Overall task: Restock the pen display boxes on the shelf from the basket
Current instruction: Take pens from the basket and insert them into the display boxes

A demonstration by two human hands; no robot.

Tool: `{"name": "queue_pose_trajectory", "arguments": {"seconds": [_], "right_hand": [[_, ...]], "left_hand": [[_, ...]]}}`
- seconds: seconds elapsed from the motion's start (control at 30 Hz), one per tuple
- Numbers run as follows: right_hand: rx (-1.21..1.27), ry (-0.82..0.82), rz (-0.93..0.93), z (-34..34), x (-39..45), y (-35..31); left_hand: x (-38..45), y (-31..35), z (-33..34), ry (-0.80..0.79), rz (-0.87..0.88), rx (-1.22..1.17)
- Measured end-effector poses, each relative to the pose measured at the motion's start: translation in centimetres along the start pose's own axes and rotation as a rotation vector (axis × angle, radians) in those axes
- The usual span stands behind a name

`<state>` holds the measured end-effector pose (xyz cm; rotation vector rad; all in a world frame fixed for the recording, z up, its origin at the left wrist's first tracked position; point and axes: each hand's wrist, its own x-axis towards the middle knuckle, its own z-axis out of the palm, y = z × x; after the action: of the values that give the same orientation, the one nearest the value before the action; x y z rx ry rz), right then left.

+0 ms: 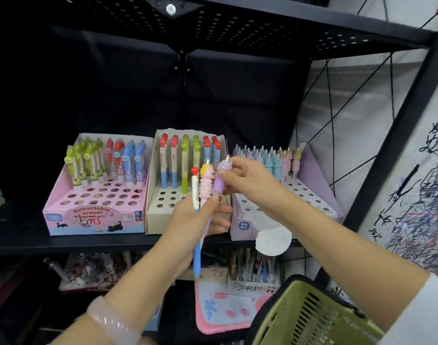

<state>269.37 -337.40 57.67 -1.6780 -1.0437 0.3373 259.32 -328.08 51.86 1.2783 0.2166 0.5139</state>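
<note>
Purple pen [219, 181] sits pinched in the right hand [248, 179], beside two more pens [199, 192] gripped by the left hand [195, 220]. Behind both stand three display boxes [188, 212]; the green basket [310, 317] hangs below the right forearm.

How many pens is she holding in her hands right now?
3. Left hand grips a red-topped pen and a pink pen; right hand pinches a purple pen. Fingers could hide another.
</note>
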Motion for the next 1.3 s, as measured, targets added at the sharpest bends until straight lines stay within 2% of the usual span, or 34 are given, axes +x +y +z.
{"name": "queue_pose_trajectory", "arguments": {"seconds": [0.07, 0.17, 0.23, 0.3, 0.4, 0.63, 0.87, 1.03, 1.13, 1.2, 1.23, 1.3], "right_hand": [[0.060, 0.180, -0.028, -0.7, 0.6, -0.4], [0.060, 0.544, -0.063, -3.7, 1.6, -0.7], [-0.105, 0.671, -0.089, -5.5, 2.0, 0.0], [-0.259, 0.713, -0.076, -6.3, 2.2, 0.9], [-0.430, 0.688, -0.044, -6.1, 2.6, 2.4], [-0.653, 0.593, 0.007, -6.2, 3.5, 3.0], [-0.716, 0.549, 0.069, -5.7, 4.1, 4.2], [-0.698, 0.351, 0.168, -4.3, 3.4, 5.9], [-1.002, 0.262, 0.163, -4.1, 2.0, 6.4], [-1.156, 0.293, 0.102, -4.3, 1.5, 5.6], [-1.090, 0.360, 0.058, -4.2, 1.2, 5.0], [-0.728, 0.404, -0.015, -3.3, 0.6, 3.2]], "left_hand": [[-0.2, 0.2, -0.5, -0.001, -0.025, 0.038], [-0.2, 0.2, -1.5, 0.037, -0.039, 0.131], [-0.2, 0.2, -1.6, 0.050, -0.054, 0.117], [-0.1, 0.3, -1.5, 0.050, -0.072, 0.094], [0.0, 0.0, -1.3, 0.061, -0.089, 0.107], [0.2, 0.0, -2.2, 0.065, -0.074, 0.109], [-0.1, 0.0, -1.7, 0.029, -0.028, 0.113], [-0.4, 0.3, -1.3, 0.020, -0.011, 0.087], [-0.7, 0.5, -1.4, 0.016, 0.011, 0.104], [-0.6, 0.6, -1.5, 0.019, 0.013, 0.104], [-0.5, 0.7, -1.4, 0.016, 0.012, 0.102], [-0.4, 0.6, -0.7, 0.004, 0.005, 0.103]]}}
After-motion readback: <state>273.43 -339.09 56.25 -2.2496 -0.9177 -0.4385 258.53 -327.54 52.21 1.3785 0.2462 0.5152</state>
